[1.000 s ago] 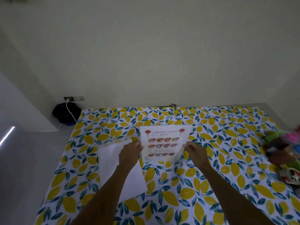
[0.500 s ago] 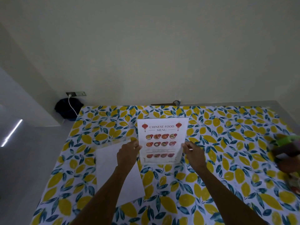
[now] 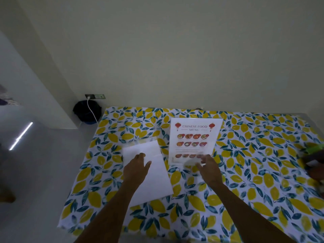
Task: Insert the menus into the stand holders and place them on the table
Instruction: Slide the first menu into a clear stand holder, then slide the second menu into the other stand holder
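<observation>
left hand [image 3: 135, 168]: hovers over the upper part of the white sheet [image 3: 149, 172]; fingers spread and loose, gripping nothing. Whether the palm touches the paper I cannot tell.
right hand [image 3: 207, 168]: at the foot of the stand [image 3: 188, 163], fingers blurred; they look parted rather than clenched, and I cannot tell if they touch the clear base.
sheet: blank side up, flat on the cloth [image 3: 263, 172], just left of the stand; long axis runs from near right to far left, slightly skewed to the tabletop edge. It lies directly under the left fingers.
key relation: left hand is the nearer one to the sheet, right hand nearer the stand; the sheet's near corner points back toward the person.
judgement: one menu looks seated and standing, so the sheet is likely next, with a second clear holder faintly visible at its far edge, too dim to be sure.
menu [image 3: 194, 139]: upright in the stand, printed face toward the camera, leaning back a little.
surface: lemon-print cloth covers the tabletop; coloured clutter [image 3: 313, 155] at the far right edge, well apart.
room: plain pale wall [image 3: 175, 58] behind; a socket [image 3: 95, 96] with a white cable [image 3: 91, 109] and a dark bin [image 3: 86, 112] on the floor at left.
</observation>
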The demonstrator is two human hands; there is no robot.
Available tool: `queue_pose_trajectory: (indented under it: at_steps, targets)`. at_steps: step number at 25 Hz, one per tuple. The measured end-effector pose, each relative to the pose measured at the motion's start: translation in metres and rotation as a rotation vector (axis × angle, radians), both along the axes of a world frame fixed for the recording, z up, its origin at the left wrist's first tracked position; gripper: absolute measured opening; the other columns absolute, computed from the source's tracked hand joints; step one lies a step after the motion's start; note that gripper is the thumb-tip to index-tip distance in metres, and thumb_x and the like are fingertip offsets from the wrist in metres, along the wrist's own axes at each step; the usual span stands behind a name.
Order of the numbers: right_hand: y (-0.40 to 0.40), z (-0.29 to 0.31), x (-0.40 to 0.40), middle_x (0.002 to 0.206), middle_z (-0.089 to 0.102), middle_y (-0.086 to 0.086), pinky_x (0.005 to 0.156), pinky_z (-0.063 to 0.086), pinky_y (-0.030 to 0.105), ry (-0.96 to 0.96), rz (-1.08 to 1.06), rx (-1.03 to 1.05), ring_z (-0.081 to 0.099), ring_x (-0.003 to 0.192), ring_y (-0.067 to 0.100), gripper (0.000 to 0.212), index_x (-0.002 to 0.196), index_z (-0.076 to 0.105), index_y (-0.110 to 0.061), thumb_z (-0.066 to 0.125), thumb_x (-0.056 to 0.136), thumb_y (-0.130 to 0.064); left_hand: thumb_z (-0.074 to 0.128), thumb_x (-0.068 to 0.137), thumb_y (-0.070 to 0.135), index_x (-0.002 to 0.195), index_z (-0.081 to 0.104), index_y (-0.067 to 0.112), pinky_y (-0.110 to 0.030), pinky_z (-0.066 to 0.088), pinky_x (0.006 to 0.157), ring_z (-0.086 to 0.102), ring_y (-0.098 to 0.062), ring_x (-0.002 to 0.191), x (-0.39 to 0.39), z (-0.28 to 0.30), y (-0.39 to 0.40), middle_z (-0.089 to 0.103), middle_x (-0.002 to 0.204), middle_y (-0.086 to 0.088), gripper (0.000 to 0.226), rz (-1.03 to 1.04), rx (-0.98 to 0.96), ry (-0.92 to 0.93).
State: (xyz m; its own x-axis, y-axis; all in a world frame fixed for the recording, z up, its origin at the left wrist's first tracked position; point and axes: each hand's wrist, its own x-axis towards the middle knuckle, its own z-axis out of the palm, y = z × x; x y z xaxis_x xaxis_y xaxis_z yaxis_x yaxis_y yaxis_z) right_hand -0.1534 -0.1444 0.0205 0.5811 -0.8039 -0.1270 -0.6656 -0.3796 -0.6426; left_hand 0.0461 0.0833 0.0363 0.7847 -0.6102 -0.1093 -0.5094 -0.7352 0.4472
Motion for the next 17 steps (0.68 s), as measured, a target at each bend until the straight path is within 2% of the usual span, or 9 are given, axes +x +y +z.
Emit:
queue_pose_trajectory:
  at_steps: [2, 4, 7, 12, 14, 17]
  targets:
    - [0.031, -0.004, 0.009, 0.113, 0.059, 0.007, 0.083, 0.052, 0.043, 0.139, 0.198, -0.09, 0.058, 0.106, 0.027, 0.034, 0.118, 0.053, -0.014, 0.06, 0.09, -0.032, 0.047, 0.093, 0.051, 0.13, 0.046, 0.02, -0.042, 0.052, 0.087, 0.059, -0.025, 0.112, -0.002, -0.012, 0.036, 0.058, 0.126, -0.003, 0.049, -0.011, 0.095, 0.018]
    - [0.058, -0.005, 0.024, 0.117, 0.054, 0.009, 0.079, 0.051, 0.042, 0.281, 0.362, -0.185, 0.053, 0.109, 0.03, 0.038, 0.124, 0.049, -0.014, 0.055, 0.092, -0.034, 0.049, 0.092, 0.052, 0.135, 0.044, 0.018, -0.042, 0.05, 0.092, 0.055, -0.027, 0.118, -0.001, -0.023, 0.071, 0.054, 0.132, -0.006, 0.055, 0.016, 0.132, 0.063]
    - [0.085, -0.009, 0.044, 0.121, 0.051, 0.008, 0.075, 0.048, 0.04, 0.363, 0.458, -0.217, 0.051, 0.11, 0.029, 0.041, 0.127, 0.046, -0.014, 0.051, 0.092, -0.035, 0.05, 0.091, 0.053, 0.136, 0.041, 0.015, -0.043, 0.048, 0.096, 0.051, -0.029, 0.123, 0.0, -0.035, 0.104, 0.05, 0.137, -0.008, 0.06, 0.081, 0.141, 0.115]
    - [0.092, -0.037, 0.068, 0.12, 0.054, 0.013, 0.083, 0.051, 0.045, 0.39, 0.467, -0.153, 0.054, 0.111, 0.033, 0.044, 0.124, 0.046, -0.011, 0.056, 0.092, -0.038, 0.052, 0.092, 0.051, 0.143, 0.034, 0.009, -0.046, 0.045, 0.101, 0.046, -0.035, 0.129, 0.006, -0.057, 0.109, 0.044, 0.143, -0.017, 0.068, 0.122, 0.126, 0.235]
    - [0.093, -0.051, 0.08, 0.119, 0.055, 0.017, 0.087, 0.049, 0.046, 0.379, 0.413, -0.081, 0.055, 0.11, 0.037, 0.046, 0.124, 0.045, -0.008, 0.058, 0.09, -0.037, 0.054, 0.092, 0.048, 0.143, 0.032, 0.007, -0.045, 0.042, 0.1, 0.046, -0.037, 0.128, 0.008, -0.063, 0.098, 0.045, 0.14, -0.021, 0.069, 0.183, 0.077, 0.311]
    - [0.108, -0.065, 0.099, 0.119, 0.052, 0.023, 0.092, 0.046, 0.047, 0.332, 0.265, 0.028, 0.054, 0.111, 0.041, 0.048, 0.127, 0.044, -0.009, 0.058, 0.09, -0.034, 0.059, 0.09, 0.044, 0.137, 0.041, 0.006, -0.043, 0.044, 0.097, 0.051, -0.037, 0.121, 0.008, -0.07, 0.082, 0.053, 0.131, -0.021, 0.062, 0.284, -0.004, 0.344]
